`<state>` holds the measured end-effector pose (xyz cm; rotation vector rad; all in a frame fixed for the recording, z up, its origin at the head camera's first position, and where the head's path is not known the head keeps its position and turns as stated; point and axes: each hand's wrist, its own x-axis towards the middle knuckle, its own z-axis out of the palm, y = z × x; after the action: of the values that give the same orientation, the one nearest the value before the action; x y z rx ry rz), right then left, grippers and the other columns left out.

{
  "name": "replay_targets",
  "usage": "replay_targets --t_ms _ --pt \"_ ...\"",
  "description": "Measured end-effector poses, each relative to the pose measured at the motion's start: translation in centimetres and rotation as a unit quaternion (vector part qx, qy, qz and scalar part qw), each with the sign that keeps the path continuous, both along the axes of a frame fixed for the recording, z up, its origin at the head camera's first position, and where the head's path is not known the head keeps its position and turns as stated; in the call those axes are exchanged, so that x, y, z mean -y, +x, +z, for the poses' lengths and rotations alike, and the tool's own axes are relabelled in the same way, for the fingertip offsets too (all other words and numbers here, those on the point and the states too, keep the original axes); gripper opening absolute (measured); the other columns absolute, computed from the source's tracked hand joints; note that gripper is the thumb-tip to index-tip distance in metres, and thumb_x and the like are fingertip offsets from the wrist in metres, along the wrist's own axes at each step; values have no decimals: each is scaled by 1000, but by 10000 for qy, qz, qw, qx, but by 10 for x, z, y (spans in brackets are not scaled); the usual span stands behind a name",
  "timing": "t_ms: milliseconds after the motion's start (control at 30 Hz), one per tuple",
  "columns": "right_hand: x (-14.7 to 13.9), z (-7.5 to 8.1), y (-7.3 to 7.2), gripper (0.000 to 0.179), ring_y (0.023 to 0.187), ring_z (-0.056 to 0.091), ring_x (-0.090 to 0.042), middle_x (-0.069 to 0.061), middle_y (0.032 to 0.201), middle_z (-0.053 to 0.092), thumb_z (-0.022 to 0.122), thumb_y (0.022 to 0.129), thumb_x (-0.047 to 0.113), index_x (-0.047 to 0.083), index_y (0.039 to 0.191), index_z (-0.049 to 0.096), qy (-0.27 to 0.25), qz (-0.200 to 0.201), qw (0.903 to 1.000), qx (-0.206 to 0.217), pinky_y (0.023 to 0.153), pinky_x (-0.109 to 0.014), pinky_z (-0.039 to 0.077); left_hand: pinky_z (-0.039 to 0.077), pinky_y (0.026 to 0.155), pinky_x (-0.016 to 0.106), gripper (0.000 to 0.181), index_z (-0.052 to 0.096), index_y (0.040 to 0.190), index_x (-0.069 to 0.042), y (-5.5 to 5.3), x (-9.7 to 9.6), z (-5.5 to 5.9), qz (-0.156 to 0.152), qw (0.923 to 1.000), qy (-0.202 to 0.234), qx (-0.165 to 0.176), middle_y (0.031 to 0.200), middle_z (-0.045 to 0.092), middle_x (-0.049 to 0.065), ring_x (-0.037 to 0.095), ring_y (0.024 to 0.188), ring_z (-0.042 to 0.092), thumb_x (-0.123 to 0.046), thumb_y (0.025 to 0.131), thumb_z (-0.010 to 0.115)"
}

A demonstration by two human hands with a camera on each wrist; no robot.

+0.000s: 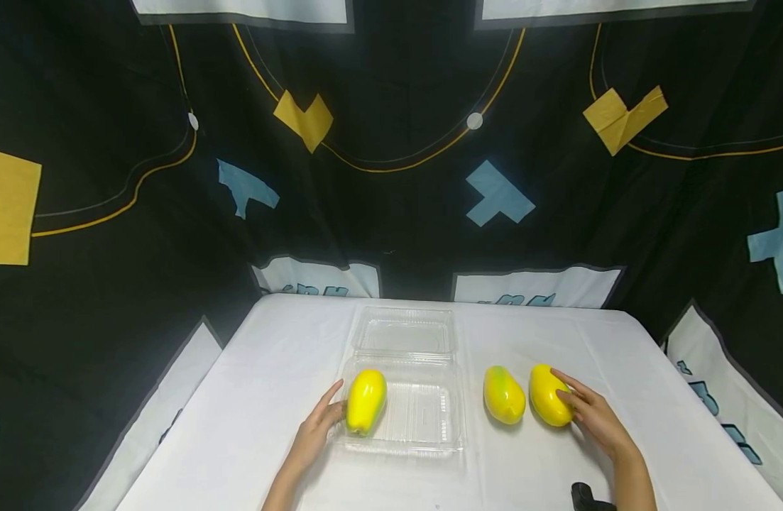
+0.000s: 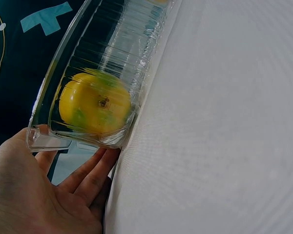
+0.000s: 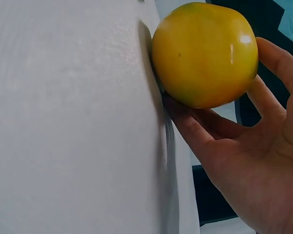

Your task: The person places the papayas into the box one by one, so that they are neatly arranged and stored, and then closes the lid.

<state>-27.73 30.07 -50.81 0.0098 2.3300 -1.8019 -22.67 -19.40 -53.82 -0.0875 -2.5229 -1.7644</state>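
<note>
A clear plastic clamshell container lies opened flat on the white table. Inside its left part rests a long yellow fruit, papaya-like, with green patches. My left hand is at the container's left side; in the left wrist view its thumb is by the rim and its fairly straight fingers touch low on the wall. To the right of the container lies a second yellow fruit with a green streak. Next to that, my right hand holds a third yellow fruit, thumb and fingers spread round its side.
The container's ribbed lid lies folded back toward the table's far edge. White cloth covers the table. Black curtains with yellow and blue patches hang behind and at both sides. A black device sits by the right wrist.
</note>
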Motion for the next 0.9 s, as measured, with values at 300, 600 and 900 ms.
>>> replay_targets --t_ms 300,600,900 --pt "-2 1 5 66 133 16 -43 -20 151 12 57 90 41 15 144 31 224 -230 9995 14 101 -57 29 32 95 63 47 33 143 -29 0 0 0 35 10000 68 39 127 55 12 32 114 53 -40 98 40" --pt "-2 13 15 70 127 29 -41 -18 149 18 61 87 43 14 144 33 643 -452 9968 -151 95 -47 42 29 94 66 47 33 143 -30 0 0 2 59 10000 35 37 128 54 13 32 113 54 -40 98 40" --pt "4 35 29 67 121 39 -39 -23 141 30 56 89 46 16 144 32 825 -656 9940 -309 92 -47 44 34 96 60 48 32 144 -26 3 1 6 -29 10000 75 -20 129 53 15 32 113 54 -38 98 40"
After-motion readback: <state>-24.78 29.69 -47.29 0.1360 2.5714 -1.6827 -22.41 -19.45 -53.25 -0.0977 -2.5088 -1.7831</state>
